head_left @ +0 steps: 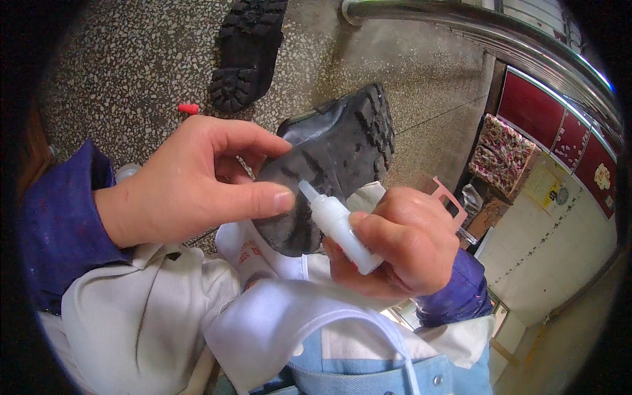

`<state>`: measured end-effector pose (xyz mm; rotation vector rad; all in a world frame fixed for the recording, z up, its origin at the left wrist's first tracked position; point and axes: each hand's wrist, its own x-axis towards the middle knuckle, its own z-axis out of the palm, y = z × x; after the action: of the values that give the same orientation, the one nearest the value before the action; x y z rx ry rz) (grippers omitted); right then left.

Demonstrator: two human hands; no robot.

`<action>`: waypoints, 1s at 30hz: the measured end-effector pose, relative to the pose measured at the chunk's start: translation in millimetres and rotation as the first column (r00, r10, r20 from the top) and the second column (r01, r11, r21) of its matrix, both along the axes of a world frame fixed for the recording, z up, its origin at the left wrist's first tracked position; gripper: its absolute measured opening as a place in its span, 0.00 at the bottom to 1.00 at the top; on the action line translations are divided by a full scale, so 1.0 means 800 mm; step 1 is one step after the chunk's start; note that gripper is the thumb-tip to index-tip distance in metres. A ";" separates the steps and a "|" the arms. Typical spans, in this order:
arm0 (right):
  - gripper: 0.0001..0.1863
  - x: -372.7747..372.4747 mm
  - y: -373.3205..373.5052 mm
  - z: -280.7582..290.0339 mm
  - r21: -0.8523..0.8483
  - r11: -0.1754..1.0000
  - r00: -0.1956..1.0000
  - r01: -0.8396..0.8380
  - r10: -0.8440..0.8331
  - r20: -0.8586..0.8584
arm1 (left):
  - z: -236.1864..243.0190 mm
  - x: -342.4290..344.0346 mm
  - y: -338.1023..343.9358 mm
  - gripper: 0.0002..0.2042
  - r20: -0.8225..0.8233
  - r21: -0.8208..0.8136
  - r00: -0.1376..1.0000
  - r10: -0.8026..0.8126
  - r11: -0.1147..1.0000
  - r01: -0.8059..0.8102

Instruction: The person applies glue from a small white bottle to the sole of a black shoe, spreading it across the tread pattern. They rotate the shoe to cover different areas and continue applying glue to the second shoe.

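Note:
A black shoe lies tilted over my lap with its treaded, scuffed sole facing me. My left hand holds its left edge, the thumb pressed on the sole and the index finger near the upper rim. The other fingers are partly hidden. In my right hand is a small white squeeze bottle, gripped in curled fingers. Its clear nozzle points up and left, close to the sole beside my left thumb. Whether any liquid comes out is too small to tell.
A second black lugged sole lies on the speckled floor, a small red cap near its lower end. Metal rails curve across the upper right. Beyond them stand a pink frame, a patterned box and dark red panels.

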<state>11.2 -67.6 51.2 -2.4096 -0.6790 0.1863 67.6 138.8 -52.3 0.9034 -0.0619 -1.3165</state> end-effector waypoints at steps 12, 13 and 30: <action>0.12 0.004 0.001 -0.004 0.074 0.997 0.999 -0.037 0.034 0.039 | -0.007 0.000 0.000 0.22 -0.065 -0.028 0.997 -0.039 0.999 0.038; 0.12 0.002 0.000 -0.005 0.080 0.996 0.998 -0.037 0.034 0.043 | -0.007 0.000 0.000 0.22 -0.074 -0.034 0.997 -0.039 0.999 0.037; 0.16 0.009 -0.013 0.012 -0.057 0.998 0.996 -0.019 0.014 -0.085 | -0.008 0.004 -0.001 0.20 -0.140 -0.046 0.989 -0.039 0.998 0.033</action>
<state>18.5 -77.7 60.8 -2.4370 -0.6631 0.3170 70.7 137.7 -58.7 0.7734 0.0026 -1.4043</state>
